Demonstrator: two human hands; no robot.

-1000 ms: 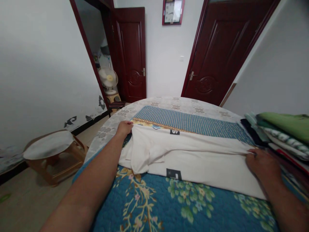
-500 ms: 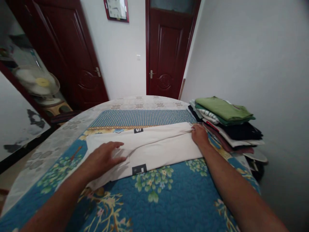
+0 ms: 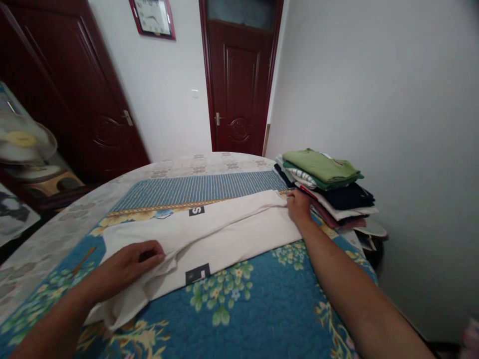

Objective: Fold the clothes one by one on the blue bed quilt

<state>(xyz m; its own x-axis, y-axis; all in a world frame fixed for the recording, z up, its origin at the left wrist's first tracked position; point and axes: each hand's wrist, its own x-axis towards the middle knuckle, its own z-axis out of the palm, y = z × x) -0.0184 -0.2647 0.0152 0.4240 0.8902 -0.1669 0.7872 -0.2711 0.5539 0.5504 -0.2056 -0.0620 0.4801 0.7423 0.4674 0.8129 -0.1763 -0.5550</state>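
Note:
A white T-shirt (image 3: 239, 234) with black lettered patches lies folded into a long strip across the blue floral cloth (image 3: 254, 319). My left hand (image 3: 136, 259) is closed at the strip's left end, thumb and fingers pinching the shirt's fold. At the strip's right end, my right hand (image 3: 299, 204) pinches the upper fabric edge. A loose, crumpled part of the shirt spreads below my left wrist. The inner folded layers are hidden.
A stack of folded clothes (image 3: 325, 184), green on top, stands on the table's right side near the wall. Patterned white tablecloth (image 3: 145, 172) shows around the blue cloth. A fan (image 3: 26, 139) stands at the far left, and dark red doors (image 3: 239, 89) are beyond the table.
My left hand has closed from spread fingers to a pinch on the shirt's fold. My right hand keeps its grip. The view has turned slightly, shifting the scene leftward.

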